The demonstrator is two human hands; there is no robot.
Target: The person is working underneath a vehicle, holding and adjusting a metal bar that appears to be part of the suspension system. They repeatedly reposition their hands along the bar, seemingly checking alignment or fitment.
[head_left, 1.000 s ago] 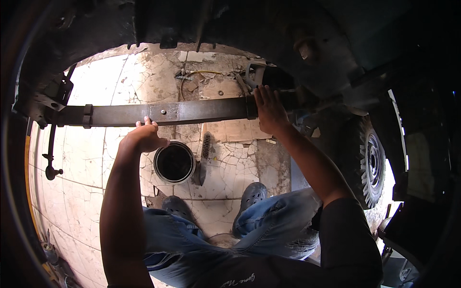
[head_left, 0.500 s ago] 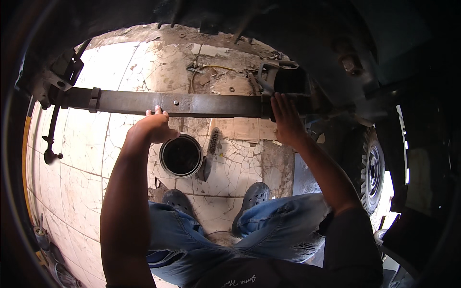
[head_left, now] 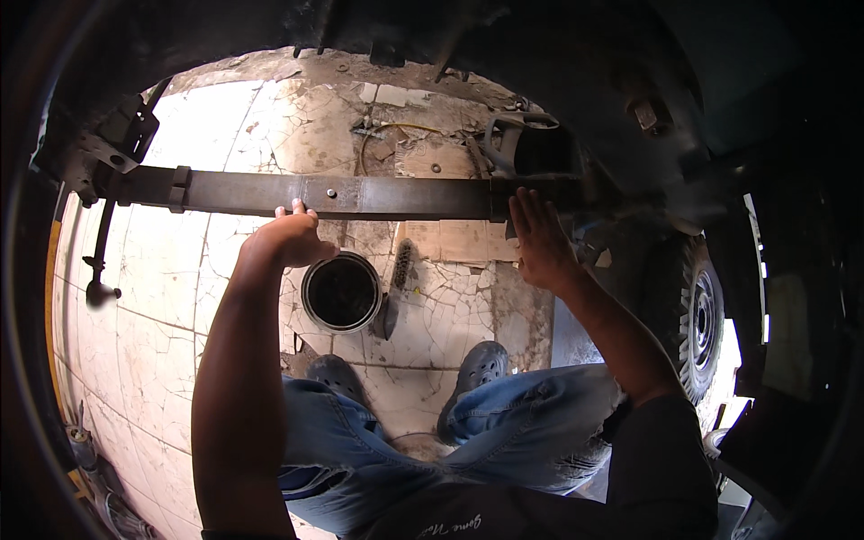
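A dark steel leaf spring (head_left: 409, 198) runs crosswise in front of me, with a small bright bolt head (head_left: 331, 193) near its middle. The fingertips of my left hand (head_left: 290, 238) rest on its near edge, left of the bolt; the thumb sticks out, apart from the fingers. Further right, my right hand (head_left: 544, 241) lies with straight fingers against the spring, beside the clip (head_left: 498, 200) that wraps it. Another clip (head_left: 179, 189) sits near the spring's left end. Neither hand wraps around anything.
Below the spring stand an open round can (head_left: 342, 292) with dark inside and a wire brush (head_left: 396, 288) on cracked tiles. Cardboard (head_left: 450, 241) lies beneath. A grey jug-like container (head_left: 531, 144) is beyond. A tyred wheel (head_left: 700, 310) is at right; dark vehicle underbody (head_left: 540, 54) hangs above.
My right hand has moved slightly toward me, its fingertips lower on the spring's face. The left hand stays at the same place on the spring.
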